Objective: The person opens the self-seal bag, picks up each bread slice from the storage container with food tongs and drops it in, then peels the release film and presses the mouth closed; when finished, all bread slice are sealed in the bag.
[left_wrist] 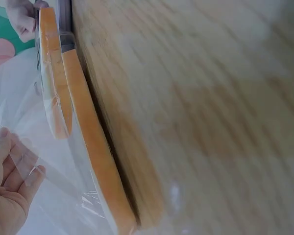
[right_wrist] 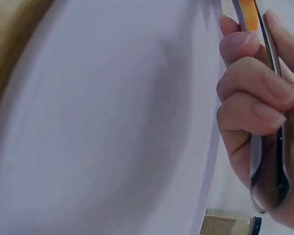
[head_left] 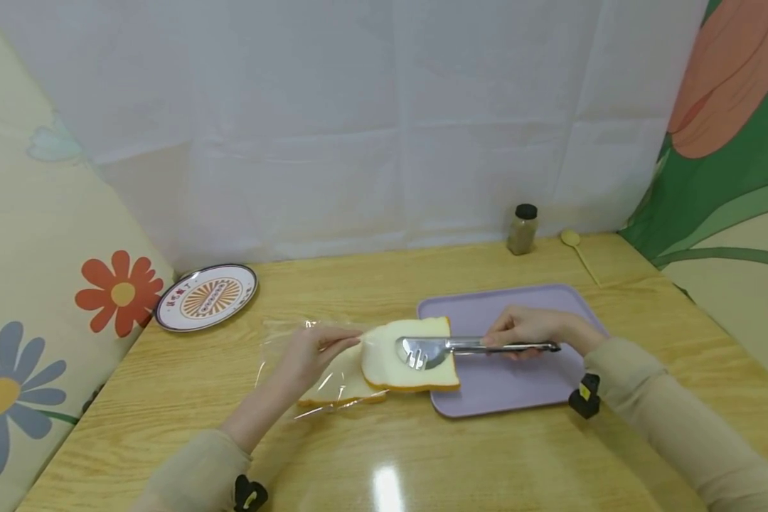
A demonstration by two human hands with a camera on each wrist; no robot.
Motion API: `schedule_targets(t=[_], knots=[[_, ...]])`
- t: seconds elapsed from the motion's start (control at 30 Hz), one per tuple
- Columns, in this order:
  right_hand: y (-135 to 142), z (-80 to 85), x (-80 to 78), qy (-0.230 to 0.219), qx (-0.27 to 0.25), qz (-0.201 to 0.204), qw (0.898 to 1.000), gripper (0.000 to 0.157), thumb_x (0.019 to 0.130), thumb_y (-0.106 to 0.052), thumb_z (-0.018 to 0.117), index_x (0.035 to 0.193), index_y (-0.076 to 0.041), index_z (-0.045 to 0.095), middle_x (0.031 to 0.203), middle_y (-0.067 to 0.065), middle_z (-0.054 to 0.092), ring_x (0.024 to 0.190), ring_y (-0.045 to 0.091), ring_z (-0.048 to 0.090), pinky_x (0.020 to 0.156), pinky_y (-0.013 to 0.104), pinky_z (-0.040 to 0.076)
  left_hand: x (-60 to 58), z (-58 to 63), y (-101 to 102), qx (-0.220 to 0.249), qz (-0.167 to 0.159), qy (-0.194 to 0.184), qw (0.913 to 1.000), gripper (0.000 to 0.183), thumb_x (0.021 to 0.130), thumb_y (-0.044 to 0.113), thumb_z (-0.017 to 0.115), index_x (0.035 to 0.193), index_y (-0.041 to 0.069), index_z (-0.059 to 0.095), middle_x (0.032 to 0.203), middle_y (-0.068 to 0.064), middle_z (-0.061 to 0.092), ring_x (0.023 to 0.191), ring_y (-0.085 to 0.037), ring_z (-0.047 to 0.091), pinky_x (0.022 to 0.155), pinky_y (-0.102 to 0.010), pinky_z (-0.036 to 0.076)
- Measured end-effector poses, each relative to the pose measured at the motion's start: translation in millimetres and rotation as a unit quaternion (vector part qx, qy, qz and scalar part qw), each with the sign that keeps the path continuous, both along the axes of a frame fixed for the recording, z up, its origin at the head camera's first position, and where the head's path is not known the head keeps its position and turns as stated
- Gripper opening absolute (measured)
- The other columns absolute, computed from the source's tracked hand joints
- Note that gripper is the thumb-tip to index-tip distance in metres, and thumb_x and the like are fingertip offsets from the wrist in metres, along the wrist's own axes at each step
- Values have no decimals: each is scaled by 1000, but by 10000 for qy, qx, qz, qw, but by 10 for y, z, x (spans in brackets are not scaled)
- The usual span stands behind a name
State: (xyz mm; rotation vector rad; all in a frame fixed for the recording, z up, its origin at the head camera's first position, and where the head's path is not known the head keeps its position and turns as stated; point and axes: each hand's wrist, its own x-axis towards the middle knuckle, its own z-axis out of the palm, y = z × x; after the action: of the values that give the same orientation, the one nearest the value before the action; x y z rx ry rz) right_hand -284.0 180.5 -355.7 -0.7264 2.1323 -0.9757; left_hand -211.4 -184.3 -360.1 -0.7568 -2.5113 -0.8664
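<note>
Plate (head_left: 206,297): sunburst print, off past the left hand on its outer side.
Clear bag (head_left: 276,348): shiny film, under and around the left hand.
Left hand (head_left: 312,357): fingertips basically closed, pinching the bag's edge.
Lower bread slice (head_left: 344,380): in the film, just right of the left hand.
Upper bread slice (head_left: 380,360): between both hands, overlapping the lower one and the tray's near-left edge.
Tongs (head_left: 467,345): stretch left from the right hand, gripping the upper slice.
Purple tray (head_left: 518,391): below the right hand.
Right hand (head_left: 526,329): fingers curled round the tongs' handles.
Jar (head_left: 522,233): black lid, beyond the right hand.
Spoon (head_left: 579,254): yellowish, beyond that hand, further right.
</note>
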Motion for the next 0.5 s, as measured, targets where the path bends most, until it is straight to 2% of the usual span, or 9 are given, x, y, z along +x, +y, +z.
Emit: schedule_targets(t=[0.23, 0.43, 0.5], knots=[[-48, 10, -23, -155, 59, -24, 9999, 34, 95, -32, 56, 92, 0, 69, 53, -3, 54, 37, 5, 40, 36, 18, 34, 5, -7, 3, 81, -110, 176, 9998, 16, 78, 2, 71, 94, 3, 75, 91, -11, 74, 83, -25, 71, 72, -33, 59], [-80, -15, -27, -299, 11, -31, 9995, 33, 94, -32, 57, 91, -1, 69, 53, -3, 55, 36, 5, 39, 35, 18, 34, 7, -18, 18, -188, -168, 190, 9995, 17, 80, 3, 71, 96, 6, 75, 92, -9, 74, 84, -23, 71, 75, -34, 58], [-89, -26, -31, -299, 37, -12, 9995, 33, 94, -32, 57, 89, -1, 69, 53, -2, 54, 36, 5, 39, 35, 18, 33, 9, -24, 25, -282, -207, 304, 9989, 18, 79, 3, 71, 96, 6, 75, 92, -8, 74, 84, -23, 71, 75, -35, 58]])
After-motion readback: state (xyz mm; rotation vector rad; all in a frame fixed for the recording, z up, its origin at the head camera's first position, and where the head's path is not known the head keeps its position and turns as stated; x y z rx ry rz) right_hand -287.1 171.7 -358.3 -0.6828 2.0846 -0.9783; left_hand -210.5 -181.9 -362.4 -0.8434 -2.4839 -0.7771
